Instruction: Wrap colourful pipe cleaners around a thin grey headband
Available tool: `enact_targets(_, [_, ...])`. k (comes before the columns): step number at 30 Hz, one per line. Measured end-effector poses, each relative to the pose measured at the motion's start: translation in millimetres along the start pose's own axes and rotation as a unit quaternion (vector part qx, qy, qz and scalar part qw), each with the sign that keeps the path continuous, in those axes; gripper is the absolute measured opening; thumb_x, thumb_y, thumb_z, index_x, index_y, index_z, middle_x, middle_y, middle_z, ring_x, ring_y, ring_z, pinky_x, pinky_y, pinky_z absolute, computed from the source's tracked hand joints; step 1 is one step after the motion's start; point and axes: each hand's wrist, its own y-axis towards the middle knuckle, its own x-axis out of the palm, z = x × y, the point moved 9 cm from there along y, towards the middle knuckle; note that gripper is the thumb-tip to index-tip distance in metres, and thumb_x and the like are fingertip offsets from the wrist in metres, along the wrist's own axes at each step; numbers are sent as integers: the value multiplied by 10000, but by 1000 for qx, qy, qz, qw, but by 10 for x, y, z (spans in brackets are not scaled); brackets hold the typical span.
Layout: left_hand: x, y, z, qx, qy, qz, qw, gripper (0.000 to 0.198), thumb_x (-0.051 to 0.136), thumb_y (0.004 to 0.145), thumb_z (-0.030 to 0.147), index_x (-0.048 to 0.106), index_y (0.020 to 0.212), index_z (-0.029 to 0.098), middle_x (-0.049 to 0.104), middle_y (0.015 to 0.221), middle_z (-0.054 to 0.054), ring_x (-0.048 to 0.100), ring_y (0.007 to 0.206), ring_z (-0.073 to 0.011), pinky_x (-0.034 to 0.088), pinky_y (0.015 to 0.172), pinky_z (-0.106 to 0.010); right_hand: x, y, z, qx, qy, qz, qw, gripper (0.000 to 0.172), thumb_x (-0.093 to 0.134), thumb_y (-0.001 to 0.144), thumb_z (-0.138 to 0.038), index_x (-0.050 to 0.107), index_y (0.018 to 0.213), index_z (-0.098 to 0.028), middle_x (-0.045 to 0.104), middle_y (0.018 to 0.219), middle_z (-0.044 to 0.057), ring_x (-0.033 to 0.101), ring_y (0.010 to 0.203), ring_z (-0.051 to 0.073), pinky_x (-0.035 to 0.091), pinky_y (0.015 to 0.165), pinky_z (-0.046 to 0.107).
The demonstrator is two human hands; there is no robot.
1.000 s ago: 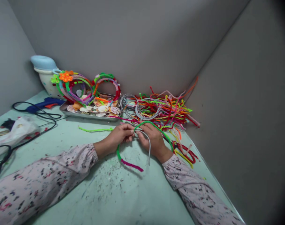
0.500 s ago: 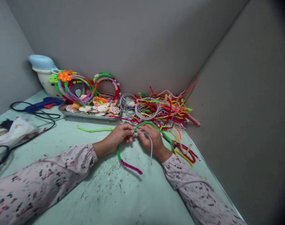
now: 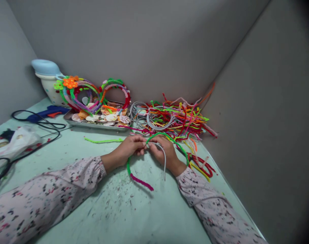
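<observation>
My left hand point(image 3: 131, 147) is closed, its thumb and fingertips pinching a thin grey wire point(image 3: 165, 164) where a green pipe cleaner point(image 3: 159, 134) meets it. Below this hand, a fuzzy green length hangs in a curve and ends in a magenta tip point(image 3: 142, 183). Close beside it, my right hand point(image 3: 166, 152) is also closed at the same spot, fingertips on the wire and green strand. The strand's free part arches over the back of the right hand towards the wrist. From the right fingertips the bare wire bends down. The exact contact between fingertips is partly hidden.
Behind the hands lie a heap of coloured pipe cleaners point(image 3: 185, 118), grey wire coils point(image 3: 159, 127) and a metal tray point(image 3: 93, 125) of shells with fuzzy headbands point(image 3: 116, 84). A blue glue gun point(image 3: 43, 113), black cable point(image 3: 59, 127) and plastic bag point(image 3: 22, 140) are left.
The hands stay almost in place. The hanging magenta tip and the bare wire end have shifted very slightly downward.
</observation>
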Motion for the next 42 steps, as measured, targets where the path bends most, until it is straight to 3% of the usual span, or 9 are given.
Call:
enact_targets(14, [-14, 8, -20, -4, 28, 10, 1000, 81, 626, 730, 177, 597, 783, 124, 604, 666, -7, 520, 471, -56, 375, 442, -172, 64, -46, 88, 47, 6, -18, 999, 110, 560, 827, -170, 660, 870, -184, 681, 862, 49, 632, 825, 180, 502, 776, 298])
enact_targets(19, [-17, 7, -24, -3, 41, 8, 999, 87, 622, 734, 191, 588, 767, 119, 603, 669, -5, 525, 468, -54, 370, 435, -169, 83, -25, 48, 25, 10, -36, 999, 158, 516, 831, -144, 663, 877, -182, 669, 889, 57, 614, 878, 185, 488, 840, 315])
enact_targets(33, [-32, 27, -42, -15, 50, 12, 999, 63, 606, 724, 174, 585, 730, 115, 604, 609, -5, 511, 444, -59, 355, 424, -179, 50, -13, -73, -51, 24, -48, 997, 150, 551, 810, -126, 646, 889, -213, 666, 879, 44, 598, 826, 176, 488, 755, 320])
enact_targets(42, [-43, 52, -75, -10, 32, 10, 999, 77, 621, 723, 183, 594, 748, 115, 609, 657, -11, 520, 457, -58, 360, 420, -180, 40, -27, -17, -25, 8, -17, 1000, 165, 541, 803, -113, 643, 893, -206, 657, 883, 45, 608, 842, 175, 495, 771, 310])
